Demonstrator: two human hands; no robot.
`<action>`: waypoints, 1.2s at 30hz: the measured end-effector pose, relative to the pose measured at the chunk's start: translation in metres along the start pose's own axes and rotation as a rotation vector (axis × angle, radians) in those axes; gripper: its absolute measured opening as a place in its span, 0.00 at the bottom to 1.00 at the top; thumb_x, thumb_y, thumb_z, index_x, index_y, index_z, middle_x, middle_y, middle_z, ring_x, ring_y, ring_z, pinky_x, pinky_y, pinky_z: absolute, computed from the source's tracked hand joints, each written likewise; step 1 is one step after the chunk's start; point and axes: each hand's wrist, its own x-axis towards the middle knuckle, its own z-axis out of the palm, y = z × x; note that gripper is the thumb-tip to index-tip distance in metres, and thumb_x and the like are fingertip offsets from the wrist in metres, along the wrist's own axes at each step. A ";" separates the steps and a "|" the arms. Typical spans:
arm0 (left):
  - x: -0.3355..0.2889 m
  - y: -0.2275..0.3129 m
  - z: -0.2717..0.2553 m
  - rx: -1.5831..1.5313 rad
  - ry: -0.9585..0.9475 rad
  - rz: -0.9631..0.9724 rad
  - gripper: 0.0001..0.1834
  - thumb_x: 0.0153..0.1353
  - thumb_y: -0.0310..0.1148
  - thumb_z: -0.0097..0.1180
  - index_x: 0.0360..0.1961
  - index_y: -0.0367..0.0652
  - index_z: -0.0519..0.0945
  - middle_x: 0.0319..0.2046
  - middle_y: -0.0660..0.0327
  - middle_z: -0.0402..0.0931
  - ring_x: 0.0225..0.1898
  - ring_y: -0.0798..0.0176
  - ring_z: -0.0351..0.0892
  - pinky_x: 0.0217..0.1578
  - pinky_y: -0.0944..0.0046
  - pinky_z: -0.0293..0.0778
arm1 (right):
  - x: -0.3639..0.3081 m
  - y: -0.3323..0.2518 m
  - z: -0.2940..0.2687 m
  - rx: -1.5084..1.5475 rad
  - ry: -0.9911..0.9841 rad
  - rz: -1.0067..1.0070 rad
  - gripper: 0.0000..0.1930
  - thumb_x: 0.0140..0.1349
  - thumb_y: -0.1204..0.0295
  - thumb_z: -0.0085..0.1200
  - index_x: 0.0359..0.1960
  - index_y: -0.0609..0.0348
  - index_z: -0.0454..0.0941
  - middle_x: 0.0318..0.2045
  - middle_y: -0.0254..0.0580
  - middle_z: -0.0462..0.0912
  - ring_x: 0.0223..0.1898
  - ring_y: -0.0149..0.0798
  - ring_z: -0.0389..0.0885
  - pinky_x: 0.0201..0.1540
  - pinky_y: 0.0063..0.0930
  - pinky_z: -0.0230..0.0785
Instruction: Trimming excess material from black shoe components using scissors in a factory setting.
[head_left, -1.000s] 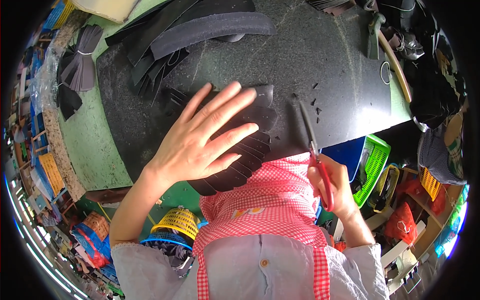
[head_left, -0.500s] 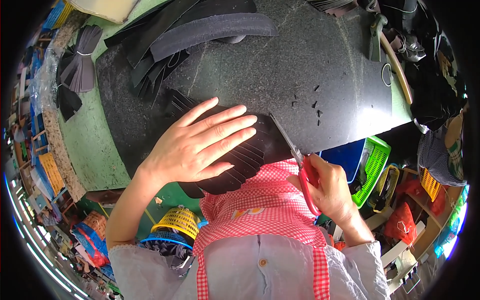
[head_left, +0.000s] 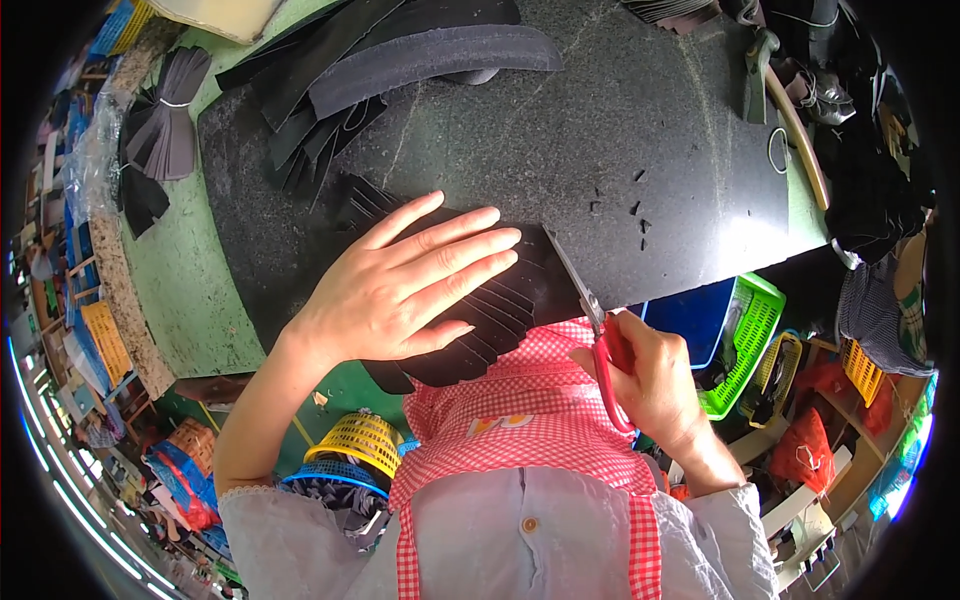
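My left hand [head_left: 405,280] lies flat, fingers spread, on a fanned stack of black leather-like pieces [head_left: 480,325] at the near edge of the dark work board [head_left: 480,150]. The stack overhangs that edge toward my apron. In my right hand [head_left: 655,375] is a pair of red-handled scissors [head_left: 590,305]. Its blades look closed or nearly so and point up and left, along the right end of the stack. Whether an edge of a piece sits between the blades I cannot tell.
Small black offcuts [head_left: 636,208] are scattered right of the scissors. A pile of dark strips [head_left: 430,60] lies at the far left, near a tied bundle [head_left: 170,120]. A hammer [head_left: 785,110] rests at the far right. Below stand a green basket [head_left: 745,345] and a yellow basket [head_left: 355,442].
The whole view has shifted slightly. Both hands, the scissors and the stack keep almost the same places relative to each other.
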 end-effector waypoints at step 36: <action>-0.230 -0.091 -0.010 0.415 0.892 -0.957 0.12 0.72 0.37 0.55 0.40 0.37 0.78 0.34 0.48 0.76 0.36 0.45 0.77 0.41 0.52 0.73 | 0.158 -0.054 -0.025 -0.065 0.628 -0.844 0.21 0.53 0.77 0.68 0.51 0.59 0.78 0.49 0.45 0.82 0.55 0.50 0.78 0.58 0.40 0.70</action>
